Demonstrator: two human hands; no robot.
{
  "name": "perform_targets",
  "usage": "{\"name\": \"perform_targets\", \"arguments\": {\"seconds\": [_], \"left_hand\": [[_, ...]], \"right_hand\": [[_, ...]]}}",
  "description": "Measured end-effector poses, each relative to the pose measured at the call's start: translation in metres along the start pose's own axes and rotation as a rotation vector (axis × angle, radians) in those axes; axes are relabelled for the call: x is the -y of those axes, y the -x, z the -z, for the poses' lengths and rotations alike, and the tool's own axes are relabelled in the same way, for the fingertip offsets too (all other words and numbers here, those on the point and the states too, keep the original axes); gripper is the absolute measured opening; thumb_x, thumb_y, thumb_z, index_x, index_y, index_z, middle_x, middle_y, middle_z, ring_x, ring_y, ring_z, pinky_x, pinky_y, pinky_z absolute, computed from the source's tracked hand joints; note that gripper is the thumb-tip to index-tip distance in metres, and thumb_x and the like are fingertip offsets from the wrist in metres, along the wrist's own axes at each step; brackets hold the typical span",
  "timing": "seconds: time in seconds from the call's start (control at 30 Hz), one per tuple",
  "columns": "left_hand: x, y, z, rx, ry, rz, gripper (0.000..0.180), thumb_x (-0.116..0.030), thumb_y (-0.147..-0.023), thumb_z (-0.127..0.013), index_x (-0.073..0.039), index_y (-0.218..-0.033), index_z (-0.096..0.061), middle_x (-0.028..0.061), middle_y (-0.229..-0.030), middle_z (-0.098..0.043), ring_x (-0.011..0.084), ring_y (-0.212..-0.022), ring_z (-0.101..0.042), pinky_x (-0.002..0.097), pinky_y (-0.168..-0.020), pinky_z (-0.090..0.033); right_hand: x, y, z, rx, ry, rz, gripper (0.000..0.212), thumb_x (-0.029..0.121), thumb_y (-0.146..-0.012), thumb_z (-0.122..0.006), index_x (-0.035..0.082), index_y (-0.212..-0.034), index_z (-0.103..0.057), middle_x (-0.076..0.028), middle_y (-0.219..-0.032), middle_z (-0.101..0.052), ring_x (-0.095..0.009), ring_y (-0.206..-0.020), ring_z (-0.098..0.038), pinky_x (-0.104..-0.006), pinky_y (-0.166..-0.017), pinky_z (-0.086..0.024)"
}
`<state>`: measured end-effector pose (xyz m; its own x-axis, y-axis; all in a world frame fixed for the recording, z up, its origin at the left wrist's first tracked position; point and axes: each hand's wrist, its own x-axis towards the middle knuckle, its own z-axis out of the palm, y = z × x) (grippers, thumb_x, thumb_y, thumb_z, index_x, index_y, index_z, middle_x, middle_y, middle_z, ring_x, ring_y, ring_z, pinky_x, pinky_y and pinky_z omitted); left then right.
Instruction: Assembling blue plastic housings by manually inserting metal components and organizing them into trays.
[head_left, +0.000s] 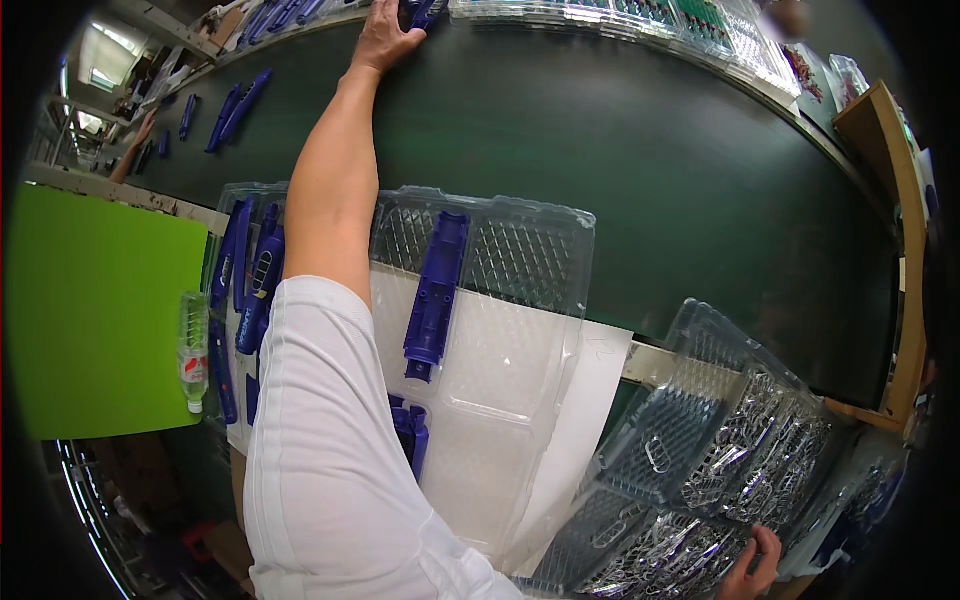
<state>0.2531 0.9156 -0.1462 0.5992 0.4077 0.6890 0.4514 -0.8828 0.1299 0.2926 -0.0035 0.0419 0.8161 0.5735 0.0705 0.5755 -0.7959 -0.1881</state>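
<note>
My left hand (385, 38) reaches across to the far side of the dark green surface. Its thumb and fingers close round a purple plastic housing (428, 12), and the fingertips run off the top of the picture. At the lower right, my right hand (755, 568) has curled fingers at the edge of a clear tray heaped with shiny chrome parts (770, 450). Whatever its fingers hold is too hidden to name. Beneath my left arm, a clear tray (510, 400) carries an open purple half-shell (438, 290) and another purple half-shell (410, 430), partly hidden by my white sleeve.
Printed purple housings (262, 270) fill the tray's left part, beside a plastic bottle (193, 350) on a green board (100, 320). Another person's hand (145, 130) is at the far left near loose purple housings (238, 112). Trays with green circuit boards (700, 18) line the back.
</note>
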Motion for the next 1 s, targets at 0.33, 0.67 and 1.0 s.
{"name": "perform_targets", "arguments": {"seconds": [0.33,0.67,1.0], "left_hand": [[-0.015,0.006,0.015,-0.187,-0.083,-0.199,0.048,-0.018,-0.091,-0.075,0.000,-0.133,-0.061,0.0197,-0.122,-0.068,0.0341,-0.096,-0.072,0.0422,-0.084,-0.059],[-0.033,0.010,0.035,0.069,0.026,0.092,0.046,-0.027,-0.095,-0.071,-0.005,-0.134,-0.064,0.0205,-0.125,-0.065,0.0392,-0.110,-0.066,0.0452,-0.096,-0.053],[0.013,0.000,0.052,-0.309,0.134,0.118,0.046,-0.038,-0.095,-0.075,-0.009,-0.131,-0.071,0.0135,-0.118,-0.073,0.0296,-0.110,-0.070,0.0368,-0.095,-0.054]], "right_hand": [[0.008,-0.004,-0.001,0.045,0.036,0.031,0.018,0.001,-0.098,-0.068,0.001,-0.116,-0.072,-0.018,-0.107,-0.073,-0.036,-0.097,-0.071,-0.0417,-0.084,-0.058],[0.017,-0.009,-0.004,0.081,0.022,0.002,0.017,0.002,-0.098,-0.069,0.001,-0.115,-0.072,-0.020,-0.106,-0.073,-0.038,-0.095,-0.072,-0.0432,-0.082,-0.058],[0.008,0.001,0.001,0.014,-0.038,0.057,0.017,-0.001,-0.098,-0.069,-0.001,-0.114,-0.073,-0.018,-0.106,-0.074,-0.037,-0.096,-0.071,-0.0427,-0.083,-0.058]]}}
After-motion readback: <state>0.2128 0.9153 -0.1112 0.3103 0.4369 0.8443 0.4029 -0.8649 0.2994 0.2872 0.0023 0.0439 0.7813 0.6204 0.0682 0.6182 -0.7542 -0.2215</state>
